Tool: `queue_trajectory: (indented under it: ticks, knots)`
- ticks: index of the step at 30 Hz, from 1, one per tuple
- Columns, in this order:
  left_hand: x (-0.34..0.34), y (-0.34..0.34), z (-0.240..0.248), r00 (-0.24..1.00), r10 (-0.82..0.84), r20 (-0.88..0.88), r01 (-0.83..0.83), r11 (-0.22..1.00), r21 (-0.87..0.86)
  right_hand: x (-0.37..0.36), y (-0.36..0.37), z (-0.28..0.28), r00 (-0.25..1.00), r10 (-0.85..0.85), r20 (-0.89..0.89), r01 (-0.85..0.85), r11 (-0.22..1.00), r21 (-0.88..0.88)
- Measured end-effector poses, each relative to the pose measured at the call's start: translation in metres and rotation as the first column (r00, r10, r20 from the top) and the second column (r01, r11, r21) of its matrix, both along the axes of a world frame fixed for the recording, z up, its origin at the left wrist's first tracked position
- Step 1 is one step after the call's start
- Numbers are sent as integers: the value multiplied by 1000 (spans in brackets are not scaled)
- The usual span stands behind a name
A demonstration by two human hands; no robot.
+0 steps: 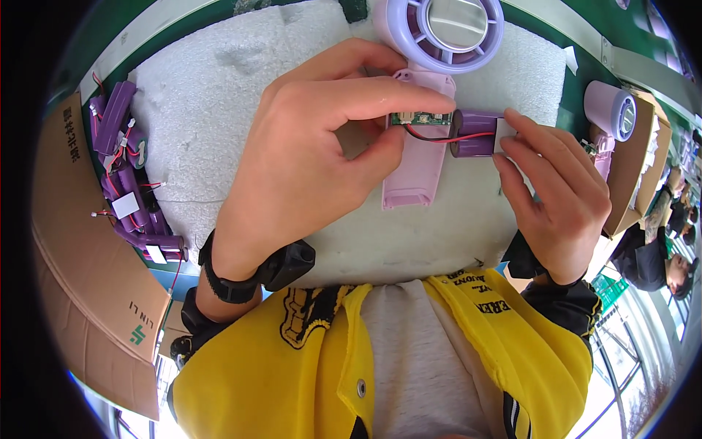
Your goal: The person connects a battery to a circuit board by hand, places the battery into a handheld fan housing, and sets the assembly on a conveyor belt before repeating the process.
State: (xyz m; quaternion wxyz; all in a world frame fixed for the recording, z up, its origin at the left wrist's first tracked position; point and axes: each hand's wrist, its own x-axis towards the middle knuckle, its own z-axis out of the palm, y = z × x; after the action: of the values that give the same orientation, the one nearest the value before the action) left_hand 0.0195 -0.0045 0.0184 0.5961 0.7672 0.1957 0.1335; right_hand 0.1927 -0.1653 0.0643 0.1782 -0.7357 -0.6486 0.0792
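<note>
A handheld fan lies face up on the mat, with its round lilac fan head (404, 29) at the top and its open pink handle (409, 183) pointing toward me. My left hand (314, 132) is closed at the handle, index finger and thumb on a small green circuit board (422, 118). In the fingers of my right hand (559, 179) is a purple cylindrical battery (474, 134) with a white patch, held just right of the handle. Red and black wires (446, 138) run from the battery to the board; my left fingers partly hide their board end.
White foam matting (205, 110) covers the bench. Several purple batteries with wires (135, 197) are piled at the left, beside a cardboard box (95, 271). At the right stand another lilac fan (609, 110) and an open carton (643, 161). Other people (658, 256) are farther right.
</note>
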Motion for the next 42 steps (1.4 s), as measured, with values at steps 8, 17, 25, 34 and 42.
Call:
queue_trajectory:
  ticks: [8, 17, 25, 34, 42]
  knots:
    - [0, -4, 3, 999, 47, -22, -48, 997, -66, -1, -1, -6, 999, 7, 46, -9, 1000, 30]
    - [2, -3, 1, 1000, 22, 8, -21, 999, -37, 14, -1, -4, 995, 69, -71, -70, 998, -9]
    - [1, -1, 4, 1000, 7, 8, -7, 1000, -4, 0, -1, -1, 999, 35, -32, -36, 999, -10]
    - [-3, -13, -8, 996, 66, 65, -71, 995, 71, 10, -7, -15, 956, -17, -294, -7, 997, -80]
    - [0, -10, -5, 997, 65, 50, -70, 991, 114, 50, 0, -27, 838, -435, -329, 530, 794, 298]
